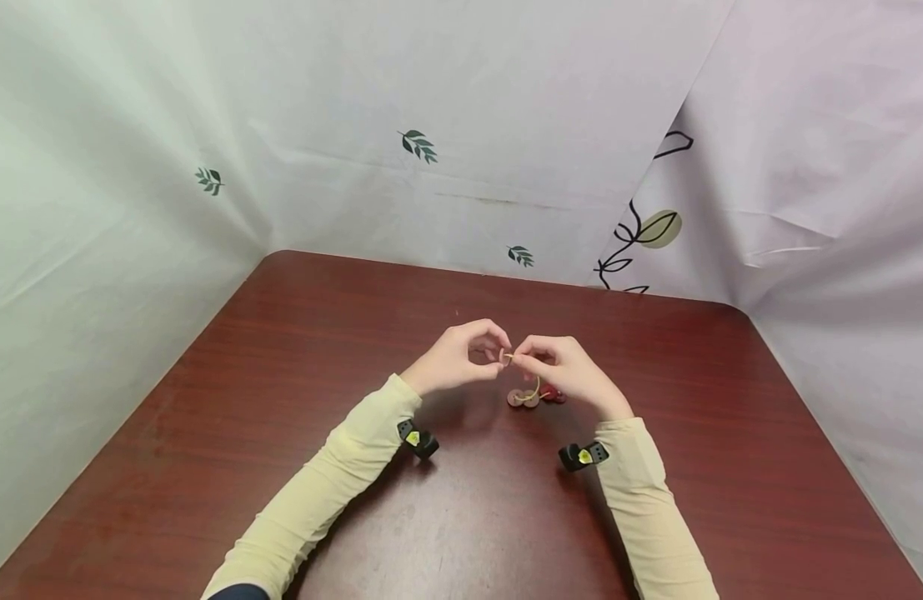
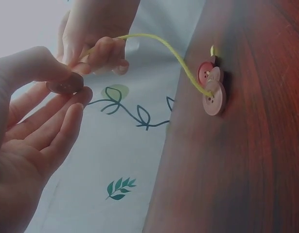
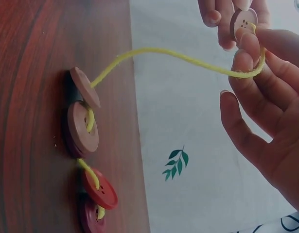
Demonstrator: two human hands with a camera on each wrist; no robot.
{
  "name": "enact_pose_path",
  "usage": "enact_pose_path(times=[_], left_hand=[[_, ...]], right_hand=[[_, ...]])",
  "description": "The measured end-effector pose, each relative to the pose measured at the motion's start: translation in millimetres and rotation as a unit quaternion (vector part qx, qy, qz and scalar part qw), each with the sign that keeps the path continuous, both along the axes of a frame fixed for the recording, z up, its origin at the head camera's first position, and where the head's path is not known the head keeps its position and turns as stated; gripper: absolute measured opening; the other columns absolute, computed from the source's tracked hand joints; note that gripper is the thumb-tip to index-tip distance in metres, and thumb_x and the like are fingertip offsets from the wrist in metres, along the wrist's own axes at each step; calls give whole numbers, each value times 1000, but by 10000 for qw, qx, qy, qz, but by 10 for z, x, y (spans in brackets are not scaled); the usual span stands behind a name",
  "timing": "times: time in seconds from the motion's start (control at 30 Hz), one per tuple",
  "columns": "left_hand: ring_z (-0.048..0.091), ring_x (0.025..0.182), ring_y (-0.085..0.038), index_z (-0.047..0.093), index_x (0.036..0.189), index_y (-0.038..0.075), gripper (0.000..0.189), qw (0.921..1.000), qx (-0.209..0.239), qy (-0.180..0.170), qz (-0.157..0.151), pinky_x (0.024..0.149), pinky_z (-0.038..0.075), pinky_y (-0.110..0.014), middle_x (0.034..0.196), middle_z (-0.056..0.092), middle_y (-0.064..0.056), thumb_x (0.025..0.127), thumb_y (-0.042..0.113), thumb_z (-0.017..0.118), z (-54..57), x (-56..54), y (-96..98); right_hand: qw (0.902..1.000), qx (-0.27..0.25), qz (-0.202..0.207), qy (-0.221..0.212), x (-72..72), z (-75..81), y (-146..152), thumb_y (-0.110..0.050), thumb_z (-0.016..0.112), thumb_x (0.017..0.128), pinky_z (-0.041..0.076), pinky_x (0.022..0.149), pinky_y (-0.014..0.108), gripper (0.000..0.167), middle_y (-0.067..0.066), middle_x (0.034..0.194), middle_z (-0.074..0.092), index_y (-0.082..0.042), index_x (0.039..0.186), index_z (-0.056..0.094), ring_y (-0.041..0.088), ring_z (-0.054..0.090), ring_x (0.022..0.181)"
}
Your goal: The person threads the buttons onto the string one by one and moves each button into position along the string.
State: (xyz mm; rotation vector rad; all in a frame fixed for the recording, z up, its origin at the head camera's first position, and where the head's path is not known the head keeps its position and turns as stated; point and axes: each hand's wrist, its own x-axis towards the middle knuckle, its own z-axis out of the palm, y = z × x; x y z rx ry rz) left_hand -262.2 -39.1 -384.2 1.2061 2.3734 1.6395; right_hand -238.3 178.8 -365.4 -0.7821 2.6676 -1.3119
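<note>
Between its thumb and fingertips my left hand (image 1: 449, 360) pinches a round brown button (image 3: 242, 20) with several small holes. My right hand (image 1: 569, 367) pinches a yellow string (image 3: 164, 51) close to that button's face. Whether the string's tip is inside a hole is hidden by the fingers. From the right hand the string arcs down to several threaded buttons on the table. Among these are a pinkish-brown button (image 3: 91, 138), another tilted brown button (image 3: 84, 87), a red button (image 3: 106, 193) and a dark red button (image 3: 91, 218).
The reddish-brown wooden table (image 1: 318, 317) spreads around both arms. White curtains (image 1: 506, 83) with leaf prints hang behind it and at both sides. Black wrist cameras (image 1: 418, 439) sit on the pale yellow sleeves (image 1: 341, 467).
</note>
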Motion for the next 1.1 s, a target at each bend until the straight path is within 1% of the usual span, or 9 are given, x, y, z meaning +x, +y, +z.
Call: enact_pose_path(times=[0.2, 0.4, 0.57, 0.73, 0.83, 0.9, 0.97, 1.0, 1.1], left_hand=[[65, 80, -10, 60, 102, 7, 26, 10000, -50, 10, 58, 78, 57, -31, 89, 71, -8, 80, 0, 70, 0, 0, 2], [63, 79, -9, 61, 103, 8, 26, 9999, -126, -27, 71, 79, 57, -35, 89, 71, -7, 80, 0, 71, 10, 12, 6], [63, 81, -10, 61, 105, 8, 28, 9999, -155, -73, 20, 78, 57, -36, 92, 71, -8, 80, 1, 71, 14, 17, 18], [66, 86, -20, 59, 106, 8, 30, 9998, -116, -179, 33, 80, 56, -44, 94, 70, -9, 81, 1, 72, 12, 19, 25], [66, 87, -24, 58, 104, 9, 28, 9997, -104, -186, 71, 81, 54, -48, 93, 70, -9, 81, 3, 73, 7, 20, 26], [66, 86, -22, 59, 102, 9, 26, 9998, -108, -153, 106, 81, 54, -49, 93, 70, -8, 81, 6, 74, 4, 21, 27], [65, 84, -17, 60, 100, 10, 23, 9998, -122, -117, 131, 80, 54, -49, 92, 71, -6, 82, 9, 75, 5, 21, 27], [65, 83, -14, 61, 98, 10, 22, 9998, -124, -106, 143, 80, 54, -47, 92, 71, -5, 82, 10, 76, 7, 22, 26], [63, 81, -8, 64, 96, 11, 19, 9997, -107, -110, 169, 77, 55, -35, 92, 71, -4, 81, 12, 77, 9, 24, 17]], right_hand=[[10000, 19, -31, -12, -2, 8, -2, -23, 64, 94, 38, 48, 24, 10, 6, 68, 59, -18, 86, 68, 7, 46, 52], [10000, 16, 64, 48, -4, 3, -12, -21, 63, 94, 38, 48, 23, 10, 14, 69, 60, -15, 88, 68, 7, 45, 52], [9999, -16, 37, -103, -5, -13, -22, -21, 64, 94, 38, 47, 23, 11, 16, 71, 61, -13, 88, 68, 10, 46, 49], [9996, 52, -58, -286, -9, -17, -37, -19, 64, 93, 38, 47, 23, 10, 17, 72, 61, -11, 89, 68, 20, 46, 48], [9992, 138, -96, -351, 1, -1, -50, -16, 62, 94, 37, 47, 23, 11, 19, 71, 61, -8, 91, 68, 18, 45, 48], [9991, 194, -104, -358, 41, 59, -74, -14, 61, 95, 37, 47, 22, 11, 21, 71, 61, -5, 92, 68, 15, 44, 48], [9991, 223, -90, -337, 106, 156, -105, -12, 60, 95, 37, 48, 22, 11, 23, 72, 61, -3, 92, 68, 17, 46, 49], [9993, 213, -56, -297, 132, 193, -116, -10, 60, 95, 37, 48, 22, 11, 23, 72, 60, -2, 92, 67, 15, 46, 50], [9996, 193, -45, -221, 107, 154, -105, -11, 60, 95, 38, 49, 22, 10, 20, 71, 61, -4, 92, 68, 13, 48, 52]])
